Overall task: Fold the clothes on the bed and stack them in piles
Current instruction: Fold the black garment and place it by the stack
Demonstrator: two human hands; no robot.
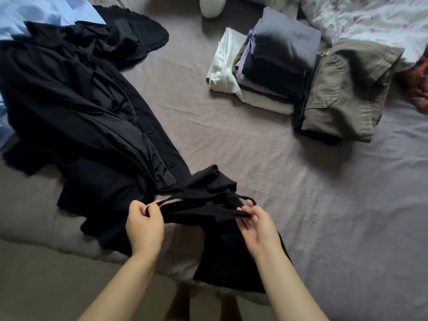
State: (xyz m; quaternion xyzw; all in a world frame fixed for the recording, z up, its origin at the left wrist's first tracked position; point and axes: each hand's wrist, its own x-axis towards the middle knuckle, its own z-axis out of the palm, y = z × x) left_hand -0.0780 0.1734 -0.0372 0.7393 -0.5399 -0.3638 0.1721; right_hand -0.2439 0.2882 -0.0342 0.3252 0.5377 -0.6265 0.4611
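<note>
At the bed's near edge, fingers of both hands pinch 1 black top (208, 200): left hand (144, 224) on a strap, right hand (257, 224) on the other. Beyond lie unfolded dark clothes (76, 100), 2 folded piles (273, 66) on the bed (231, 135).

Head view — downward, close over bed (231, 140)

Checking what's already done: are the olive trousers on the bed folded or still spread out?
Folded. The olive trousers lie as a compact, layered rectangle on a dark folded garment, beside the stack of folded clothes.
</note>
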